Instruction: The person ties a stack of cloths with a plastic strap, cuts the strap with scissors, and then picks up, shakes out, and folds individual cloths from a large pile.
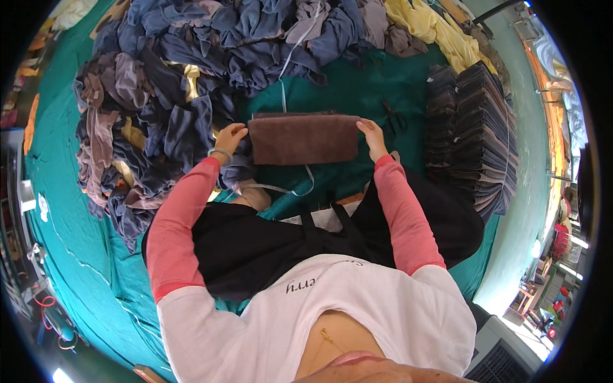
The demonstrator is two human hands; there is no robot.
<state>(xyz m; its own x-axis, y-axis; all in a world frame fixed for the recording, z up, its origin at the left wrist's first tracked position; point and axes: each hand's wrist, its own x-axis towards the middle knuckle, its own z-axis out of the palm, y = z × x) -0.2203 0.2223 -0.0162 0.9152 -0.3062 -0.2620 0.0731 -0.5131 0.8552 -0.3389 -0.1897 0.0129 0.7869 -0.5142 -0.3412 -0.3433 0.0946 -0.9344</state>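
Note:
A flat brown folded cloth [304,140] lies before me on the green ground sheet [373,84], with a darker edge showing along its far side. My left hand [232,138] pinches its left end near the far corner. At the opposite end, my right hand [372,139] holds the far right corner between thumb and fingers. A pale ribbon-like strip [283,93] comes out from beneath the cloth on the far side. More of it curls out on the near side, towards my foot [252,195].
Loose dark blue and mauve cloths [191,52] are heaped ahead and to the left. Tall folded stacks [479,139] stand at the right. Black-handled scissors [393,118] lie between those stacks and my right hand. Yellow cloth [431,26] lies at the far right, beside a pale wall [522,119].

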